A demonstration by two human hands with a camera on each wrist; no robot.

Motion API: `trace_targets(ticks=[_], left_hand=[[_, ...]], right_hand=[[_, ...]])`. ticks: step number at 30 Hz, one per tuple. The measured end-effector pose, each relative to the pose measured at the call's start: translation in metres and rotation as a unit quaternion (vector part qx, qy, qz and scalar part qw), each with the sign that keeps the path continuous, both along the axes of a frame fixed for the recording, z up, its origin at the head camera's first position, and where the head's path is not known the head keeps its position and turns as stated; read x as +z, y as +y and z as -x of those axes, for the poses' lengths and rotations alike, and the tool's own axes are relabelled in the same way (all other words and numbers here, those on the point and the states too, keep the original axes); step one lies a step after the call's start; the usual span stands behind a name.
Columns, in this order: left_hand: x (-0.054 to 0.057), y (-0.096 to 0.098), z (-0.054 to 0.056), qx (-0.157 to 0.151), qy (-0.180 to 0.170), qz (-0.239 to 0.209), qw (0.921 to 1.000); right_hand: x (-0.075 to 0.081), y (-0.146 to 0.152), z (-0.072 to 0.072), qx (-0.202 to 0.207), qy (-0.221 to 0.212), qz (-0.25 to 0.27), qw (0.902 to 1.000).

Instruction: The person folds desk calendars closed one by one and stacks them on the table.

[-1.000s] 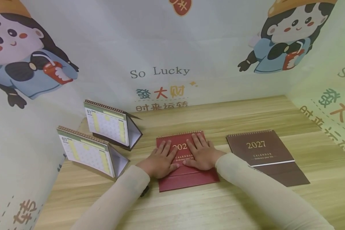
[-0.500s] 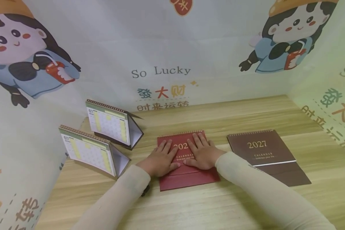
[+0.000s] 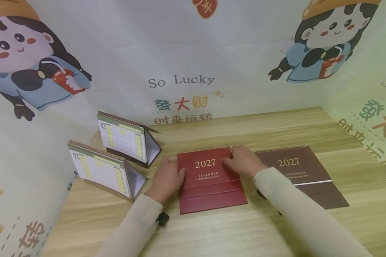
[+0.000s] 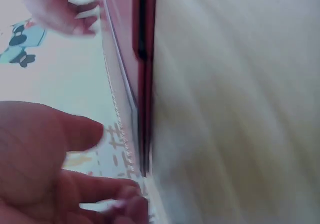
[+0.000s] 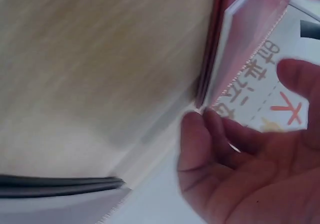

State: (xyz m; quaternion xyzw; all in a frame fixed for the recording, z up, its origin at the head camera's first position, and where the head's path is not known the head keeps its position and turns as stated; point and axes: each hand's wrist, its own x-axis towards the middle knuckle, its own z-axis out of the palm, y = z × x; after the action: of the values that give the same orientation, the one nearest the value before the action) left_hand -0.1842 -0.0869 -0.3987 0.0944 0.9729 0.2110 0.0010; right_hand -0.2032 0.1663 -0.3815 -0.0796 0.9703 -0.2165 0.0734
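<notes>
A red 2027 desk calendar (image 3: 209, 175) lies flat on the wooden table, its spiral binding at the far edge. My left hand (image 3: 167, 180) is beside its left edge, the fingers bent a little and the thumb held apart from the cover. At the top right corner is my right hand (image 3: 247, 161). In the right wrist view its fingertips (image 5: 195, 121) are at the calendar's edge, while the thumb (image 5: 295, 76) stands off the cover. Neither hand pinches the calendar. To the right lies a brown 2027 calendar (image 3: 287, 162), partly hidden by the right forearm.
Two calendars stand propped at the left, a nearer one (image 3: 98, 171) and a farther one (image 3: 123, 137), both showing a page marked 07. A printed cloth (image 3: 244, 71) rises behind the table (image 3: 212, 235) and at its sides.
Both hands have lifted off the red cover, where they lay flat, and moved outward to its left and right edges. The calendar has stayed in place, its printed year now uncovered.
</notes>
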Motion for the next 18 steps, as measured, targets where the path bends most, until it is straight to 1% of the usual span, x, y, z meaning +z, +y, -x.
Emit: trace_targets(ticks=[2, 4, 6, 8, 13, 16, 18], left_hand=[[-0.0010, -0.0026, -0.0007, 0.008, -0.015, 0.018, 0.9997], [-0.0010, -0.0038, -0.0005, -0.001, -0.032, 0.024, 0.9992], [-0.0006, -0.0034, 0.0005, -0.012, -0.049, 0.009, 0.9987], [-0.0004, -0.0033, 0.0021, -0.019, -0.056, -0.013, 0.9982], [-0.0010, -0.0054, 0.0052, -0.019, -0.072, -0.060, 0.9954], [0.0002, -0.0070, 0.0048, -0.018, -0.084, -0.087, 0.9924], [0.0015, -0.0084, 0.0036, -0.012, -0.087, -0.105, 0.9906]], right_hand=[[-0.0007, 0.0019, 0.0004, -0.004, -0.028, 0.000, 0.9996], [-0.0021, 0.0024, 0.0007, -0.004, -0.048, 0.006, 0.9988], [-0.0034, 0.0026, 0.0011, -0.006, -0.054, 0.020, 0.9983], [-0.0040, 0.0023, 0.0015, -0.014, -0.058, 0.039, 0.9974], [-0.0046, 0.0035, 0.0031, -0.035, -0.061, 0.077, 0.9946], [-0.0046, 0.0032, 0.0032, -0.044, -0.059, 0.090, 0.9932], [-0.0047, 0.0025, 0.0029, -0.050, -0.058, 0.112, 0.9907]])
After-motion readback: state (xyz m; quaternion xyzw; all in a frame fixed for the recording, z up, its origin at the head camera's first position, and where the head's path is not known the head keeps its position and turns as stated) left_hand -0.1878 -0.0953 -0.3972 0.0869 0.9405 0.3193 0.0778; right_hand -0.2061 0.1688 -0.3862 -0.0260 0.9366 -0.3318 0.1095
